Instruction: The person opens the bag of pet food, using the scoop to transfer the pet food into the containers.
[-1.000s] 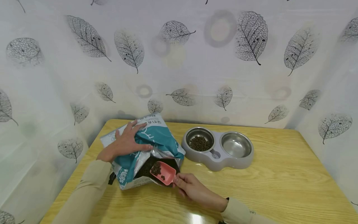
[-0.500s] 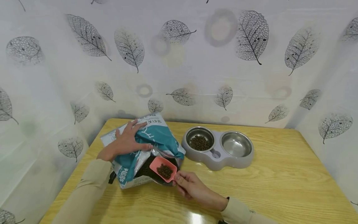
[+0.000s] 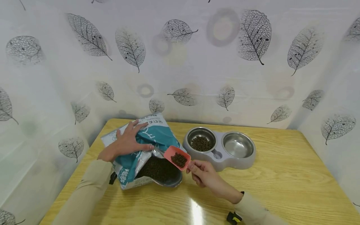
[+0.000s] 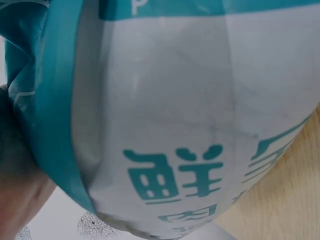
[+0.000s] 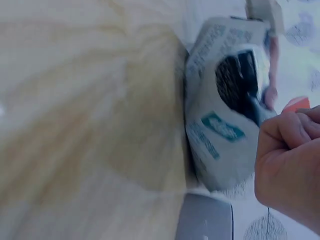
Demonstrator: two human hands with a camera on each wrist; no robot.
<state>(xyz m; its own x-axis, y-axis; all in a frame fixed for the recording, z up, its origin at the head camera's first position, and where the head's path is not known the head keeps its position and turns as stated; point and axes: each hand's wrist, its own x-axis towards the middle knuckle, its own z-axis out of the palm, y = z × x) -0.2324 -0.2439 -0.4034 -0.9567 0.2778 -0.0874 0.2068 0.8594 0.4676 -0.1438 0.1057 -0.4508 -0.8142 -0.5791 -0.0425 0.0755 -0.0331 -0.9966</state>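
Head view: right hand (image 3: 203,175) pinches a pink plastic scoop (image 3: 176,157) holding brown kibble (image 3: 179,159), raised above the open mouth of a crinkly teal-and-white bag (image 3: 149,140) lying on the wooden counter (image 3: 281,187). Left hand (image 3: 127,140) presses flat on the bag. Grey double feeder (image 3: 219,149): left steel bowl (image 3: 201,140) holds kibble, right bowl (image 3: 237,145) bare.

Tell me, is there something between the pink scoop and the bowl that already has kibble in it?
Nothing visible. The pink scoop, held by the right hand, hangs just left of the kibble bowl, above the food bag. Only the grey feeder rim lies between them, lower than the scoop.
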